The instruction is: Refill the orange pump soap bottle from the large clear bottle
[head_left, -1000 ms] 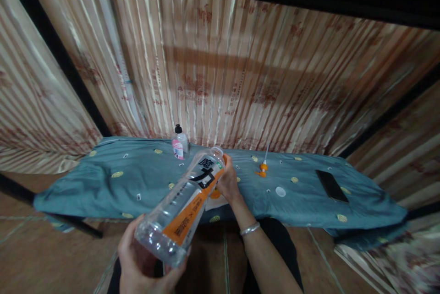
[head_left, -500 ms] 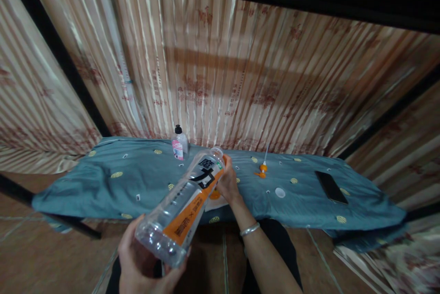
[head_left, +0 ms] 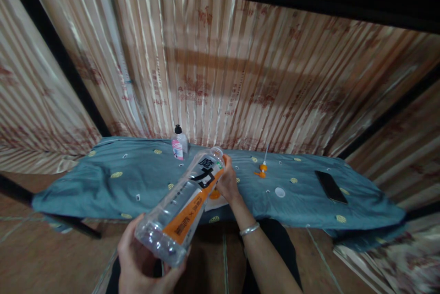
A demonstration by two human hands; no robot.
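Note:
I hold a clear plastic drink bottle (head_left: 187, 193) with an orange, black-lettered label. It is tilted, with its uncapped mouth pointing away from me and its base toward me. My left hand (head_left: 144, 257) is closed around the base. Near the neck, my right hand (head_left: 227, 179), with a silver bangle on its wrist, grips from the right side; most of its fingers are hidden behind the bottle. Below this hand, an orange object (head_left: 215, 194) lies on something white (head_left: 213, 204), both partly covered. No liquid shows clearly in the bottle.
A blue-green sheet (head_left: 137, 179) covers the bed. On it are a clear bottle with black cap and pink label (head_left: 178, 144), an orange pump head (head_left: 262, 169), a white disc (head_left: 279, 192) and a dark phone (head_left: 330, 187). A curtain (head_left: 213, 69) hangs behind; dark posts (head_left: 58, 51) frame it.

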